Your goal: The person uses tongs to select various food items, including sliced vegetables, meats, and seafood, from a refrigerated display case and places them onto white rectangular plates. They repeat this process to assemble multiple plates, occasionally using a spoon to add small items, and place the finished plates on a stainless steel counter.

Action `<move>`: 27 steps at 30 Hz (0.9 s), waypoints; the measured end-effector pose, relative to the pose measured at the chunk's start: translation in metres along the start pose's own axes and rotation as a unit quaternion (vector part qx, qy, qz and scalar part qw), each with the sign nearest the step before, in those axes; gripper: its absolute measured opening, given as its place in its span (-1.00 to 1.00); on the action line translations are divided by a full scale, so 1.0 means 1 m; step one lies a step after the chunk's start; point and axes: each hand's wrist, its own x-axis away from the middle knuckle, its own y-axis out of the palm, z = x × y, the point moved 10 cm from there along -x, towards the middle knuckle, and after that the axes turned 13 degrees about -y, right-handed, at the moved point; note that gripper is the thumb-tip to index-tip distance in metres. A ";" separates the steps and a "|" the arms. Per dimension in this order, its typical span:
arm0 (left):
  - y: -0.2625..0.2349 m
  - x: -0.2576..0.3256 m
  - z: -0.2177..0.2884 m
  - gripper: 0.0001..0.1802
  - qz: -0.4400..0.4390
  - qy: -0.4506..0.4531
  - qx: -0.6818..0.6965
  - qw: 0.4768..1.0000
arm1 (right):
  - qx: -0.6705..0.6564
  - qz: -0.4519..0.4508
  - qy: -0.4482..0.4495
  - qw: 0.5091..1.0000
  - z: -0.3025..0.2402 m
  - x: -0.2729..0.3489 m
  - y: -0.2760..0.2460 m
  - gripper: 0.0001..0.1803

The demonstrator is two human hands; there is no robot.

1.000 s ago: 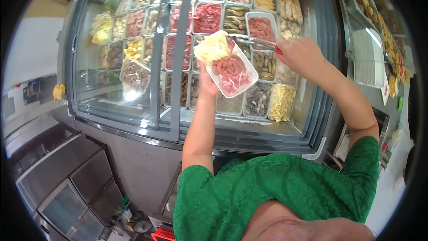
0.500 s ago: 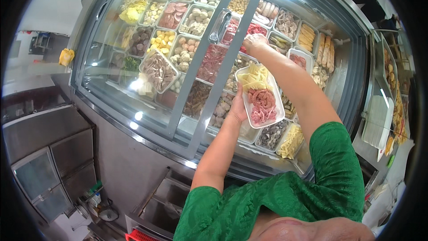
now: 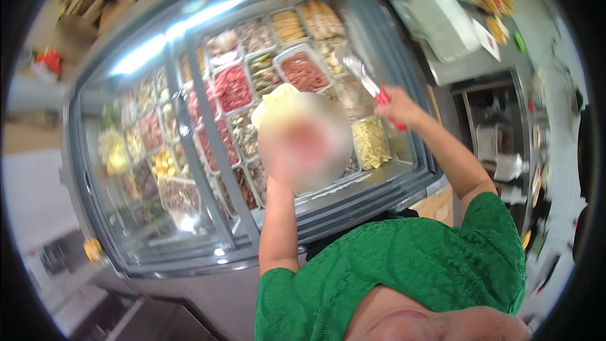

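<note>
My right hand is closed around the red handles of metal tongs, whose head points up and left over the right side of the display case. My left hand supports a white tray in front of me, above the food containers. Pale yellow sheets show at the tray's far end. Pinkish-red contents lie lower in it, but a round blur covers most of the tray and my left fingers. Beyond the tray are a container of reddish-brown meat and one of bright red meat.
A glass-topped display case with grey sliding frames holds several food containers. Pale yellow strips fill one at its near right corner. A stack of white trays stands on the metal counter to the right. A yellow object sits by the left corner.
My right hand has left the red meat, moved right and taken hold of tongs. The tray in my left hand has shifted left in view. The whole view has turned toward the right.
</note>
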 end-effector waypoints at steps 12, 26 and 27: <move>0.348 0.001 -0.027 -0.28 -0.189 -0.249 0.132 0.941 | -0.508 0.209 -0.055 0.834 0.067 0.202 -0.109 -0.66; 0.691 0.037 -0.281 -0.29 -0.364 -0.472 0.070 0.800 | -0.465 0.518 -0.047 0.716 0.250 0.438 -0.352 -0.66; 0.705 0.030 -0.295 -0.29 -0.373 -0.481 0.056 0.791 | -0.462 0.537 -0.050 0.704 0.260 0.442 -0.363 -0.67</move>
